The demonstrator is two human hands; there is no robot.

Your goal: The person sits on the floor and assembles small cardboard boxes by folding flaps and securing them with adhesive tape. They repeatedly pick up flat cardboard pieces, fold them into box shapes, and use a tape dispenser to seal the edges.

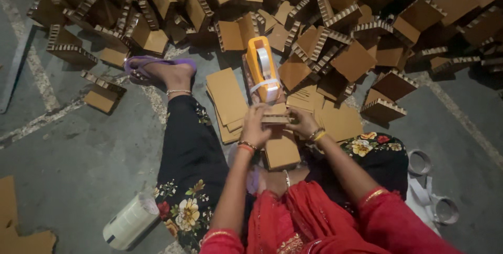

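Nearest, on the grey floor by the left knee, a roll of tape [129, 221] lies on its side; empty tape rings [434, 187] sit to the right. Between the knees, the left hand [255, 126] grips the left edge of a small cardboard piece [276, 116], while the right hand [302, 122] closes on its right edge — both hands equally near, the piece held just above a cardboard block [281, 150]. Directly beyond it stands an orange tape dispenser [262, 69], long axis pointing away, touching the piece's far side. Flat cardboard sheets [226, 96] lie beside it. Farther off, a heap of cardboard corner pieces [335, 18] crowds the floor — open room only left.
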